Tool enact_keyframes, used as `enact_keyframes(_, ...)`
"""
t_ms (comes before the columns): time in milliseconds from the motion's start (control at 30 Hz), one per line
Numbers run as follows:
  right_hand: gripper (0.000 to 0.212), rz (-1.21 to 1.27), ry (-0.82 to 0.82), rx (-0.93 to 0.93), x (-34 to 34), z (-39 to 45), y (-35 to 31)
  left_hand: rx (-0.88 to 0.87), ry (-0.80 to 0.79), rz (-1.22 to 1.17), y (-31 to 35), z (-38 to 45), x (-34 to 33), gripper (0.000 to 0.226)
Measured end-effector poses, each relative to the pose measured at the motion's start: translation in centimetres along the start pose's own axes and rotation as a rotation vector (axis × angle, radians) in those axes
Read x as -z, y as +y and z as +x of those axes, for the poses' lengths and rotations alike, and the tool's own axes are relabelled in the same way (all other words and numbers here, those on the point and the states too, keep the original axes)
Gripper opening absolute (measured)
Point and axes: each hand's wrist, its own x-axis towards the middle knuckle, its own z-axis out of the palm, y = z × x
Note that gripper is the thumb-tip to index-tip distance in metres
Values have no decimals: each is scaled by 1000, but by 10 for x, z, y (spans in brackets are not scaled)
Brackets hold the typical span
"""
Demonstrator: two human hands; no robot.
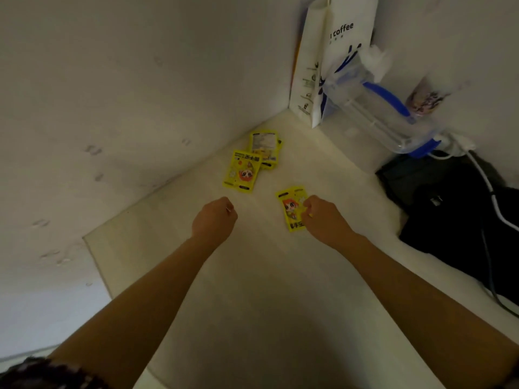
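The right hand [323, 213] pinches the right edge of a yellow packet [290, 207] at mid-worktop [252, 290], the left hand [214, 217] is curled empty across bare surface, and other packets [243, 171] lie near the wall.

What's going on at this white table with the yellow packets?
A person is working bare-handed over a white table pushed into a corner. The right hand grips the edge of a yellow packet on the table. The left hand hovers beside it, fingers curled, with nothing visible in its grip. A small pile of similar packets lies farther back, near the wall.
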Motion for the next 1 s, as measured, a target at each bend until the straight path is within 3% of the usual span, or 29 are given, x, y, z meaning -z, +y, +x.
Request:
enact_keyframes(167,41,-3,-40,-104,-2,40,-2,81,-20,-100,12,49,-3,31)
enact_keyframes(333,64,-43,-32,-230,-14,68,-6,149,-17,-106,17,88,-9,45)
enact_keyframes(633,71,-214,-76,-173,-28,86,-9,178,2,10,35,135,-16,80)
enact_keyframes(800,89,-104,-67,-161,-31,87,-7,121,21,117,45,131,-30,74)
enact_keyframes(1000,104,163,-102,-189,-28,86,-2,227,-29,44,42,120,-33,74)
